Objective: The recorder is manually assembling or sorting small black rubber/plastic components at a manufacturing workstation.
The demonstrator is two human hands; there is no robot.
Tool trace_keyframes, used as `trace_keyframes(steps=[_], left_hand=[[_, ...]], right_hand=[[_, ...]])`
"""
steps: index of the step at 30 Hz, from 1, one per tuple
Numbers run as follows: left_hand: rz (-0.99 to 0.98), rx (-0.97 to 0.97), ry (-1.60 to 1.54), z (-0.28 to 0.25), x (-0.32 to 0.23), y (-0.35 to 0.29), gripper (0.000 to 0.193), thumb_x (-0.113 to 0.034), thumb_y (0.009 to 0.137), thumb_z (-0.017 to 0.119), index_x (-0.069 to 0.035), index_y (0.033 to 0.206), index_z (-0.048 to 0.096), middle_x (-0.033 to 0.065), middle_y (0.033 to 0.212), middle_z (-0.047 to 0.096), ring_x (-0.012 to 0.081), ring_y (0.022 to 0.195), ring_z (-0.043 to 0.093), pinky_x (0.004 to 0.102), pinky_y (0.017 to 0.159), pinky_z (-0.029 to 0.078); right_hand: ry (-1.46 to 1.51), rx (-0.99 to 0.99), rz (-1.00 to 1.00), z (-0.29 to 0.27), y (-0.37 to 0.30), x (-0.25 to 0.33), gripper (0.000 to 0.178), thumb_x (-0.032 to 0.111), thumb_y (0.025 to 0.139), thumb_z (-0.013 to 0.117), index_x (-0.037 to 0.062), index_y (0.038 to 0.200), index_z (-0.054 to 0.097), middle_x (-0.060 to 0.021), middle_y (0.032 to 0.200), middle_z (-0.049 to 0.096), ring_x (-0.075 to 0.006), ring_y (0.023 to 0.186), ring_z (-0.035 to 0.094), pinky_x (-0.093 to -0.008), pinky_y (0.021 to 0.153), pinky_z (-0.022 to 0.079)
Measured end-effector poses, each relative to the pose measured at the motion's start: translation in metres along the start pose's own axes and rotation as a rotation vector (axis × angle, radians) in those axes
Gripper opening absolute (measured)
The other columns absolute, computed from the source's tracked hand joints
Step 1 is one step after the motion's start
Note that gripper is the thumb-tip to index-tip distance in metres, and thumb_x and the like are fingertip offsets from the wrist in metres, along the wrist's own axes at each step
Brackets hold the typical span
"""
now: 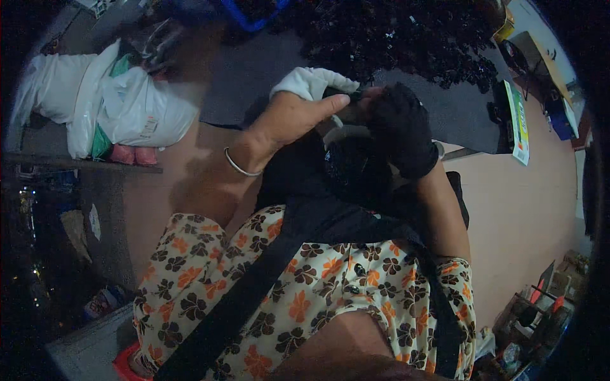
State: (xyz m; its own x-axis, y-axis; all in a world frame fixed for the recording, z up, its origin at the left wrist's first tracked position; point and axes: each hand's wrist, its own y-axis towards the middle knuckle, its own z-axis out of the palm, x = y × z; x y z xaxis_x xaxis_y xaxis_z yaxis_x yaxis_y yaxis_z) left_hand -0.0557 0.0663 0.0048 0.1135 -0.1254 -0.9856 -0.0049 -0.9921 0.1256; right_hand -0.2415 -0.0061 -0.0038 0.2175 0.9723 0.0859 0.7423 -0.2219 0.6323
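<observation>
My left hand (298,108) has white cloth over its fingers, while the thumb and wrist are bare. It is closed in a pinch, its thumb pressing toward a small dark piece whose kind I cannot make out. Opposite it, my right hand (401,127) wears a black glove with bare fingertips and curls in from the right to the same spot. The two hands nearly meet, and their fingers hide most of what is between them. Just below them, a heap of shiny black pieces (356,166) lies in my lap on the black apron (343,219).
A large pile of small black parts (406,41) covers the far part of the dark grey worktop (244,82). White plastic bags (146,105) sit on a surface at left. A green-and-white packet (518,124) lies at the worktop's right edge. Cluttered bins (534,317) stand lower right.
</observation>
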Motion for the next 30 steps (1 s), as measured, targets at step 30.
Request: trace_keyframes(steps=[30], left_hand=[[-0.112, -0.456, 1.35, -0.082, 0.051, 0.121, 0.036, -0.009, 0.076, 0.052, -0.018, 0.11, 0.056, 0.0155, 0.098, 0.06, 0.0355, 0.089, 0.058, 0.044, 0.076, 0.047]], right_hand=[[-0.22, 0.073, 0.32, 0.037, 0.011, -0.072, 0.036, 0.021, 0.074, 0.061, 0.0056, 0.106, 0.057, -0.0164, 0.102, 0.058, -0.0341, 0.089, 0.056, -0.0406, 0.078, 0.046]])
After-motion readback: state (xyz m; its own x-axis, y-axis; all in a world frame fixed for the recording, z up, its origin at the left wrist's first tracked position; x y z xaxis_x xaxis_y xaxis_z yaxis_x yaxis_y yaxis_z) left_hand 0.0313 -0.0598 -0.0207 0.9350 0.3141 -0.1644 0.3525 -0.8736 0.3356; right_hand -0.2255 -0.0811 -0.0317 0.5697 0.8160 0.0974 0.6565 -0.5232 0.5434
